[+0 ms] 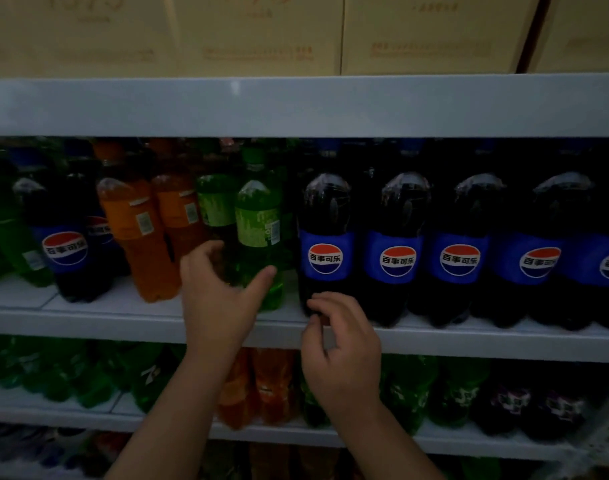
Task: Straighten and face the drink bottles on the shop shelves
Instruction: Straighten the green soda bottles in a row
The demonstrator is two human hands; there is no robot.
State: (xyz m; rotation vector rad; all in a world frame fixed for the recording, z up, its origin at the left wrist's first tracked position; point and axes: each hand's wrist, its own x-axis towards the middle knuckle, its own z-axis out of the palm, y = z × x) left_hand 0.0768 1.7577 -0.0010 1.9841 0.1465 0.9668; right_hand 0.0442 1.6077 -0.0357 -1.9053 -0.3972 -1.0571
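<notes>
Left hand (220,299) grips green bottle (258,216) between orange bottle (140,237) and cola bottle (325,237); right hand (344,348) curled loosely, empty

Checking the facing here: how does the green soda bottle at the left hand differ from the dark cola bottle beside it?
The green plastic soda bottle shows its barcode side; the dark blue-labelled cola bottle shows its logo squarely. The green bottle is slimmer than the cola bottle. The left hand grips the green bottle, not the cola bottle. Both stand upright on one shelf.
</notes>
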